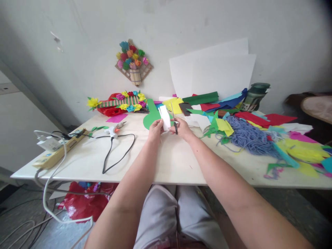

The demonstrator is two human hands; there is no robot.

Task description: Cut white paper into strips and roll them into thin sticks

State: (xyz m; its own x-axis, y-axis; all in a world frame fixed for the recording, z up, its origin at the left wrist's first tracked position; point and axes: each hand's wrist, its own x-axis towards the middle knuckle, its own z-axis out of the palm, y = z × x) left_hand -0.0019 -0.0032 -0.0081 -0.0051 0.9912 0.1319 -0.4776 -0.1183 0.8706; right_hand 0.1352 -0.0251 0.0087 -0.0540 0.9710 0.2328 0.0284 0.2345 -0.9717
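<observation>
Above the middle of the table, my left hand (156,129) pinches the lower part of a folded white paper strip (165,118). My right hand (183,129) is closed around the handles of a pair of scissors (173,111), whose blades point away from me just right of the strip. The right fingertips are close to the strip's lower edge; I cannot tell whether they touch it. Behind the hands lies a green paper shape (149,120) with a rounded end, partly covered by the left hand and the strip.
A hot glue gun (112,131) with a looped black cord and a power strip (61,148) lie left. Purple-blue yarn (250,136) and coloured paper scraps spread right, near a dark bottle (255,98). A flower-decorated woven piece (121,102) sits behind. White sheets (212,71) lean on the wall.
</observation>
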